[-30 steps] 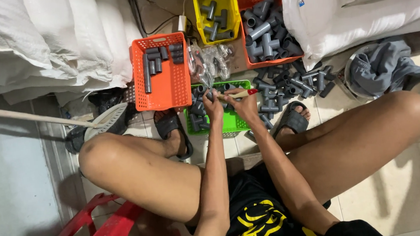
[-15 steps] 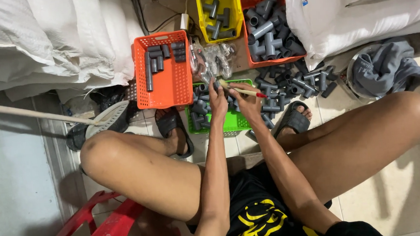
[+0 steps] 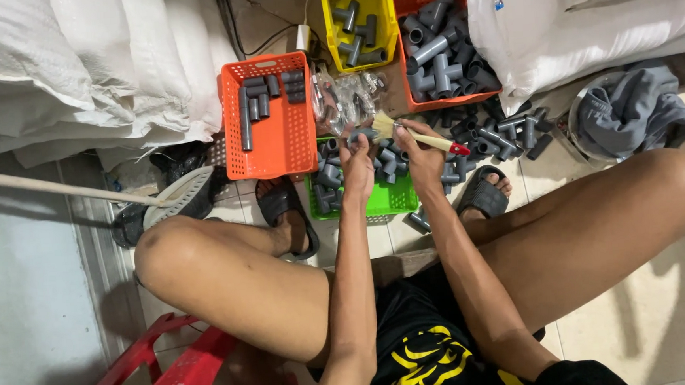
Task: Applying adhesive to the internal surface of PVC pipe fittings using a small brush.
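left hand (image 3: 356, 166) closed round a small grey pipe fitting (image 3: 360, 135), held over the green basket (image 3: 391, 201) | right hand (image 3: 422, 154) gripping paintbrush (image 3: 422, 136) mid-handle, bristles at the fitting | fitting likely light, rigid, smooth — pinch its body, not the open ends

Yellow bin (image 3: 357, 13) w/ grey fittings, white sacks (image 3: 89, 65) (left), red stool (image 3: 167, 362).

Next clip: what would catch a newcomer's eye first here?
Bright baskets of grey pipe fittings stand out on the floor: an orange basket at left, a yellow basket and another orange one behind, a green basket between the feet. Over it, the right hand holds a paintbrush to a fitting in the left hand.
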